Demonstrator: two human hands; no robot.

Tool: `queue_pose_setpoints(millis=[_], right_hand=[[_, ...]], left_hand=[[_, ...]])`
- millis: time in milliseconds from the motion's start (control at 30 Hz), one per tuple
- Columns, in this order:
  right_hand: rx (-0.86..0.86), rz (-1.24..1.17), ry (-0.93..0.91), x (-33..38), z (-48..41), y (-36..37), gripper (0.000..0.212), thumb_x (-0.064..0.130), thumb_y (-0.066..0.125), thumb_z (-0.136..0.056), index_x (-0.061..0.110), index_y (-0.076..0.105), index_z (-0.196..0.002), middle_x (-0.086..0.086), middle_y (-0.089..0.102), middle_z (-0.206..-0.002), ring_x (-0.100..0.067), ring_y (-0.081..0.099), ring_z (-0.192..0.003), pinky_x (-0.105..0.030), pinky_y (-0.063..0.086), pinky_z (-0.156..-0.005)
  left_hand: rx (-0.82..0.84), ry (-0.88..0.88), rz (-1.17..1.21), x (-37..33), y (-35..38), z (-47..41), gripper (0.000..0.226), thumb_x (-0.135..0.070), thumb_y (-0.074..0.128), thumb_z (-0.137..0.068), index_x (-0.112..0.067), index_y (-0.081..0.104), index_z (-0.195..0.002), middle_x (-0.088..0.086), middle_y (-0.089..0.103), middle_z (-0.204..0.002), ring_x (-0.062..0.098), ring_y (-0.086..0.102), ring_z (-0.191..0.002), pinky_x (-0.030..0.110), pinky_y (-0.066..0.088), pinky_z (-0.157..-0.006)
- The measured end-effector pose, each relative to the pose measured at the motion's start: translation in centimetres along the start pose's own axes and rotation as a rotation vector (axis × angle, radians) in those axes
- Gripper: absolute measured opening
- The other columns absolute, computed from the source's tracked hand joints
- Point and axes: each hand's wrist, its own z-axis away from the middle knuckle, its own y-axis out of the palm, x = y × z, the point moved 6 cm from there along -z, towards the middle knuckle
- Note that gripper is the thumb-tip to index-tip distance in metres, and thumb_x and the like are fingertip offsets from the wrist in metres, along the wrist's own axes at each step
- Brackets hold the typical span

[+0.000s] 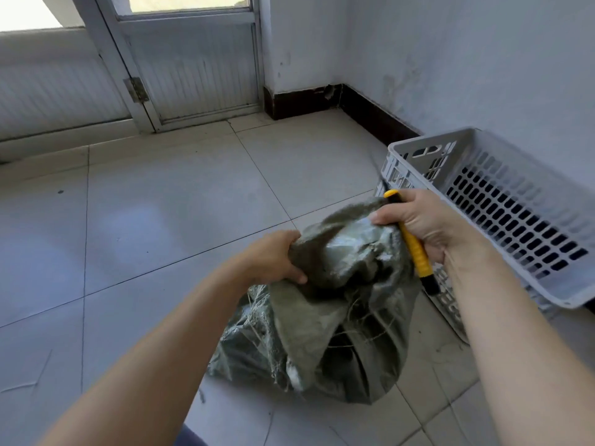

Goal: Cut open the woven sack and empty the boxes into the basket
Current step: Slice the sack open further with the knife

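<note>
While the woven sack slumps on the floor tiles beside the basket, top frayed open, left hand grips its mouth; right hand clamps fabric w/ the yellow cutter. No boxes visible yet. Next, prob: lift & tip over the rim.

Contents of woven sack not visible; folds of the grey-green cloth cover the opening, no boxes discernible. Blade of yellow utility knife blurred against basket; whether it is extended cannot be told. Knife handle middle hidden inside right hand. Left hand fingertips buried in the sack fabric. Basket's right end cut off by frame edge; near wall partly behind right forearm.
</note>
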Motion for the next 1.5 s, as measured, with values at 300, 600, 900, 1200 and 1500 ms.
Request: queue_pose_setpoints(millis=[300,600,900,1200,1500], right_hand=[[-0.245,-0.262,-0.099,1.2,-0.1,-5.5,0.024,-0.008,0.062,-0.076,0.011,0.053,-0.066,-0.002,0.056,-0.045,-0.015,0.057,-0.04,-0.027,0.054,-0.051],[-0.277,-0.386,-0.139,0.9,0.4,-6.9,0.019,-0.001,0.068,-0.066,0.003,0.059,-0.083,-0.02,0.06,-0.08,-0.032,0.061,-0.071,-0.052,0.053,-0.08],[0.013,-0.688,-0.346,6.9,5.3,-6.7,0.064,0.014,0.028,-0.096,0.011,0.074,-0.052,-0.003,0.072,-0.061,-0.016,0.07,-0.059,-0.026,0.058,-0.055],[-0.115,-0.234,-0.016,-0.7,1.3,-7.2,0.015,-0.008,0.065,-0.069,0.003,0.059,-0.076,-0.013,0.062,-0.058,-0.022,0.061,-0.044,-0.033,0.056,-0.049],[-0.351,0.362,0.007,-1.2,0.8,-8.9,0.028,0.004,0.074,-0.075,0.001,0.061,-0.1,-0.016,0.058,-0.082,-0.029,0.06,-0.076,-0.038,0.048,-0.067]], left_hand=[[0.126,-0.048,0.42,-1.5,1.0,0.0,0.037,-0.031,0.078,-0.071,-0.014,0.063,-0.1,0.003,0.071,-0.097,0.019,0.069,-0.09,0.035,0.055,-0.086],[-0.324,-0.125,0.678,0.0,-3.7,-1.1,0.011,-0.001,0.053,-0.087,-0.011,0.059,-0.085,0.013,0.062,-0.08,0.026,0.06,-0.079,0.035,0.051,-0.069],[0.299,0.143,0.556,-8.5,-13.0,4.8,0.017,-0.022,0.076,-0.057,-0.008,0.072,-0.066,0.008,0.07,-0.06,0.015,0.066,-0.049,0.021,0.053,-0.047],[0.246,-0.11,-0.352,-3.1,-3.5,0.3,0.019,-0.007,0.071,-0.074,-0.008,0.064,-0.092,0.002,0.063,-0.08,0.014,0.056,-0.069,0.02,0.044,-0.057],[0.143,-0.12,0.438,-1.8,0.3,-0.8,0.012,-0.012,0.071,-0.079,-0.01,0.06,-0.074,0.003,0.063,-0.068,0.015,0.061,-0.061,0.024,0.05,-0.06]])
